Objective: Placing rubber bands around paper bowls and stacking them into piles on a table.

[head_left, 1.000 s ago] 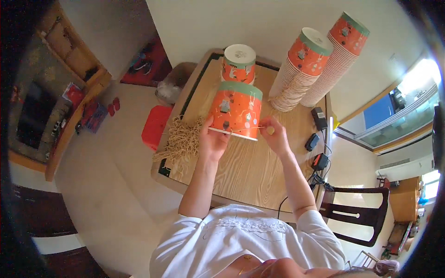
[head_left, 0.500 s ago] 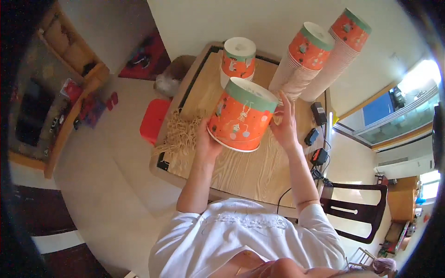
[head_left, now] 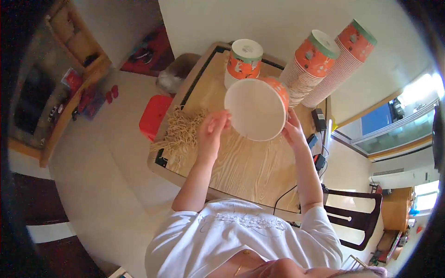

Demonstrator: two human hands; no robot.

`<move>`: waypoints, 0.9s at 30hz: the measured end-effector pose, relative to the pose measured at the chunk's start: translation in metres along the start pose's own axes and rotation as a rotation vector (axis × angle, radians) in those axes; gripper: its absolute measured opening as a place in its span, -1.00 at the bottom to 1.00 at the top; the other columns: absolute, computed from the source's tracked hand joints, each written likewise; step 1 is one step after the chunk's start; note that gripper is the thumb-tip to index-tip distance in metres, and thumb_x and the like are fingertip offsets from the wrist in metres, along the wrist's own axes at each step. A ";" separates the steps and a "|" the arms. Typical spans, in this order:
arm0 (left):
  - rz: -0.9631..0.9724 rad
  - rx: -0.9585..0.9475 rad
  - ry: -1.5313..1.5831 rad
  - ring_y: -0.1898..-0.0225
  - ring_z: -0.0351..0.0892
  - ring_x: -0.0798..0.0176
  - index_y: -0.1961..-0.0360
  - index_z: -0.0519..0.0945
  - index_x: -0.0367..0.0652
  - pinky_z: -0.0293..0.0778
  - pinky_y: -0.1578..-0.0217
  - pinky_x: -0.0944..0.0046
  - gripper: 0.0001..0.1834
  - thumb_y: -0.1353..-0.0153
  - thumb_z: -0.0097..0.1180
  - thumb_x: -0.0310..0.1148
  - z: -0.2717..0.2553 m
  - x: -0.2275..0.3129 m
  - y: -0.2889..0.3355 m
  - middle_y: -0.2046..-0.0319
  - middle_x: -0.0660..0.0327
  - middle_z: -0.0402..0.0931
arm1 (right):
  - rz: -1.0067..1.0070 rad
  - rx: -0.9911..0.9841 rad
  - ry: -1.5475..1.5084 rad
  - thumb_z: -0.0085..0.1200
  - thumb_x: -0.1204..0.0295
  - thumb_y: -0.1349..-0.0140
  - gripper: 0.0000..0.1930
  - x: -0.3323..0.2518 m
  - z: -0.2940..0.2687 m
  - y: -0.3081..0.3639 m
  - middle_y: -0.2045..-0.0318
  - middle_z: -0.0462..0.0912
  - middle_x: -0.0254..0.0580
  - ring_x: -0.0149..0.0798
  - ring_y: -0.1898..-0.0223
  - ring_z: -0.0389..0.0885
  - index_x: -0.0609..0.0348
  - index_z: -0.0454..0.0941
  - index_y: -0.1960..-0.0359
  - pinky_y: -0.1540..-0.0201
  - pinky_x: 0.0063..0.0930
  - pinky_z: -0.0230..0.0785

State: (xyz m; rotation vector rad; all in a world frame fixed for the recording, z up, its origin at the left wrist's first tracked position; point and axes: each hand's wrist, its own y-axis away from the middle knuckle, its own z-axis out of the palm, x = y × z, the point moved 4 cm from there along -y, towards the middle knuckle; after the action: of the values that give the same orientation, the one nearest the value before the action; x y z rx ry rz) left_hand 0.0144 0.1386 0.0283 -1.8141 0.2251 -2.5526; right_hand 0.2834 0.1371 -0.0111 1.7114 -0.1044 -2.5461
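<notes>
Tbl (head_left: 241, 171): tan strands (head_left: 182, 129) nr L hand (head_left: 214, 127), stacks (head_left: 316, 60) behind tub (head_left: 256, 110).

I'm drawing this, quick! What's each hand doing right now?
Left hand: half-curled by the paper bucket; can't tell if it's gripping.
Right hand: closed on the paper bucket's side, holding it.

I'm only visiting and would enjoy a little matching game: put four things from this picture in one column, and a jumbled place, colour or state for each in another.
Things
1. Paper tub in the right hand
2. Heap of string
3. Chair
4. Short stack of tubs

Descriptions
A. Dark, standing right of the table
B. Open mouth facing the camera, white inside
C. Bottom up, left of the two taller stacks
D. Tan, on the table's left side

Pairs
1-B, 2-D, 3-A, 4-C
</notes>
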 end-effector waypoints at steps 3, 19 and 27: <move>-0.112 0.123 0.025 0.44 0.46 0.45 0.17 0.46 -0.20 0.39 0.44 0.46 -0.68 -0.15 0.11 -0.21 -0.016 -0.028 0.011 0.38 0.25 0.52 | -0.038 0.035 -0.109 -0.03 0.62 -0.07 -0.49 -0.002 0.015 0.008 -0.02 0.35 -0.27 -0.34 0.07 0.46 0.07 0.16 -0.09 0.16 -0.49 0.44; -0.331 -0.091 0.140 0.51 0.42 0.48 0.38 0.57 -0.32 0.34 0.45 0.47 -0.89 -0.11 0.10 -0.48 0.012 -0.040 0.025 0.52 0.25 0.53 | -0.299 -0.041 -0.064 0.13 0.59 -0.02 -0.20 0.004 0.029 0.025 -0.21 0.16 -0.18 -0.22 -0.21 0.18 -0.03 -0.09 -0.26 -0.13 -0.32 0.21; -0.210 -0.049 0.020 0.49 0.44 0.48 0.41 0.55 -0.28 0.36 0.43 0.46 -0.96 -0.10 0.09 -0.52 0.005 -0.059 0.018 0.55 0.27 0.51 | -0.314 -0.029 -0.104 0.11 0.61 -0.02 -0.28 0.013 0.035 0.030 -0.09 0.27 -0.25 -0.25 -0.10 0.33 -0.01 0.01 -0.20 -0.04 -0.32 0.32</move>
State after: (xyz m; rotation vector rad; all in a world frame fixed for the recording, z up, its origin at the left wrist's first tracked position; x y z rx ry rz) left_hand 0.0371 0.1248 -0.0281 -1.9264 0.1027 -2.7270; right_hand 0.2473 0.1062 -0.0069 1.7024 0.2120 -2.8392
